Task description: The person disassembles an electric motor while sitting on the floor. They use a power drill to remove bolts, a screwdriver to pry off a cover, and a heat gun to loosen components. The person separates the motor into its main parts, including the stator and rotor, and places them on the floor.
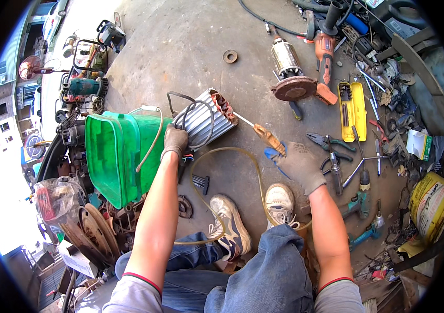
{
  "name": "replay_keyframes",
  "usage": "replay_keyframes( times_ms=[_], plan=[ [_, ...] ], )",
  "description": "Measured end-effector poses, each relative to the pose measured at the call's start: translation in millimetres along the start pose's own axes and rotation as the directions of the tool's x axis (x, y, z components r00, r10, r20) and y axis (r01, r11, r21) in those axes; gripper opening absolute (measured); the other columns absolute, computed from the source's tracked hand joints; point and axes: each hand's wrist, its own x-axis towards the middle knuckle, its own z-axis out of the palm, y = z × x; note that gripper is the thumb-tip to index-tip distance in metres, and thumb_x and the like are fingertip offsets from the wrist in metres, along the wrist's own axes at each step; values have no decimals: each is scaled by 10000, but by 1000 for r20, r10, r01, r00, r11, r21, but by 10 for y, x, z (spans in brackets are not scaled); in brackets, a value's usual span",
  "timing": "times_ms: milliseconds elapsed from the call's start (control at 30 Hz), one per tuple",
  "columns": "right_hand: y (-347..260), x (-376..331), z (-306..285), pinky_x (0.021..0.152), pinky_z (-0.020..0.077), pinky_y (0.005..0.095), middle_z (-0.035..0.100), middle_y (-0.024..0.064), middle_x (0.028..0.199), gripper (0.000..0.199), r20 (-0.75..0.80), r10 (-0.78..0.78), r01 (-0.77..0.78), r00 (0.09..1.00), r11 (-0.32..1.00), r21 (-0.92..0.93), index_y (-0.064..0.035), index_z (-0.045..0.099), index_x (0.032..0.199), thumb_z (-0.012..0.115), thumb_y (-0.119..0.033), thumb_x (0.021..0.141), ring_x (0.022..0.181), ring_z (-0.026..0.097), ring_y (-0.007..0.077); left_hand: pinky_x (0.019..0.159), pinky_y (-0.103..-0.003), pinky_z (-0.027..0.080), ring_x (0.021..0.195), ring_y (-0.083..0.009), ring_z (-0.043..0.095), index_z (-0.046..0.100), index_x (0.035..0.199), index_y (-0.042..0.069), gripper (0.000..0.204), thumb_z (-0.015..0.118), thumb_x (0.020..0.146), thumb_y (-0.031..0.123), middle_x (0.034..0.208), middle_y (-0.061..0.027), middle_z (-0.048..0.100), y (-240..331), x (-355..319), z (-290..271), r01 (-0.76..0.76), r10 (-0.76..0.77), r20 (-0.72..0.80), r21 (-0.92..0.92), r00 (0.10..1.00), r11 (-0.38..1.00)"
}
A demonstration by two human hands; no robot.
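A silver finned motor housing (205, 121) with reddish windings showing at its right end lies tilted beside the green bucket (151, 136). My left hand (175, 140), in a grey-brown glove, closes on the dark cable (197, 100) looped over the housing. In the other glove, my right hand (299, 166) grips a thin-shafted tool (269, 136) with a worn orange-brown body. Its pale rod reaches to the winding end; I cannot tell whether the tip touches. A blue part shows at that hand's fingers. A clear yellowish hose (256, 161) loops below the housing.
Ahead right lie an angle grinder (325, 55) and a motor rotor (287, 60). Near my right hand are pliers (331, 143), a yellow tool case (352, 112) and a drill (360, 201). A metal ring (230, 56) lies ahead; old motors (84, 86) crowd the left.
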Motion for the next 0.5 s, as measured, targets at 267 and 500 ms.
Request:
replay_keyframes(
  times_ms=[267,500],
  plan=[
    [-496,105,-200,773,520,526,681,274,918,654,94,-8,11,996,1000,-29,-54,693,1028,553,-675,879,919,662,452,1064,-426,418,1238,-445,541,533,1246,-90,468,460,812,72,1274,-353,562,-11,-11,5,27,-26,3,-38,1000,999],
    [212,54,38,469,475,340,634,76,678,502,136,29,-67,990,956,285,-42,661,915,644,-543,904,501,596,174,1064,-427,417,1243,-440,538,518,1266,-98,492,452,810,73,1281,-348,562,9,-7,-18,7,-7,0,-16,1000,1000]
  ],
)
